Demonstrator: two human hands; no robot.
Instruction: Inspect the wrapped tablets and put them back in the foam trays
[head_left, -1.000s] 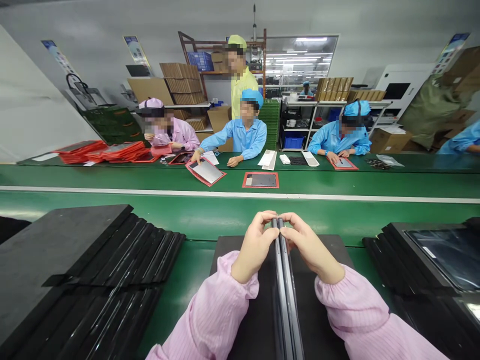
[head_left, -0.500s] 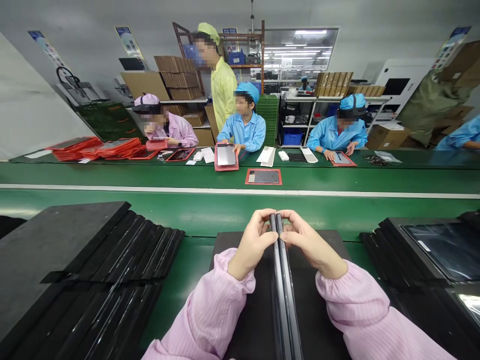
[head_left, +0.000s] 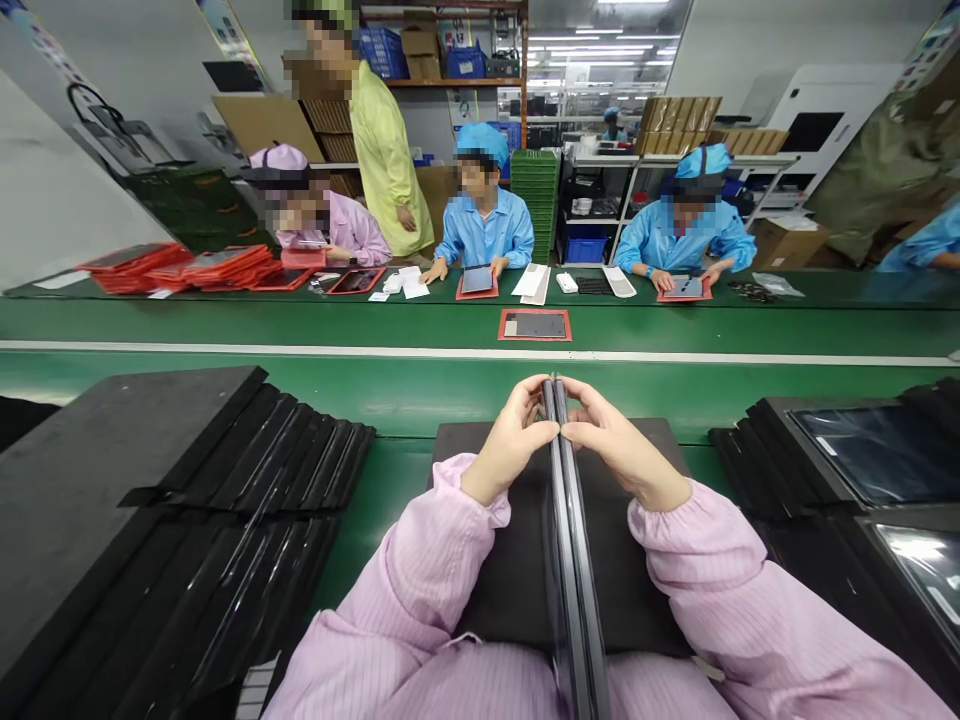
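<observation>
Two thin dark tablets [head_left: 571,560] stand on edge, pressed flat against each other, above a black mat [head_left: 517,570] at the near edge of the bench. My left hand [head_left: 512,440] pinches their far end from the left. My right hand [head_left: 613,442] pinches the same end from the right. Both hands have their fingers curled tight on the pair. Pink sleeves cover both my arms.
Fanned stacks of black panels [head_left: 247,500] lie at my left, and tablets with glossy screens [head_left: 870,465] at my right. A green conveyor belt [head_left: 300,330] carries a red-framed tray [head_left: 535,325]. Across it several co-workers sit with red trays [head_left: 187,268]; one person in yellow stands.
The view has tipped down, so my hands and the upright pair sit higher in the picture. Across the belt, the worker in blue laid a red tray flat; the person in yellow stepped left.
</observation>
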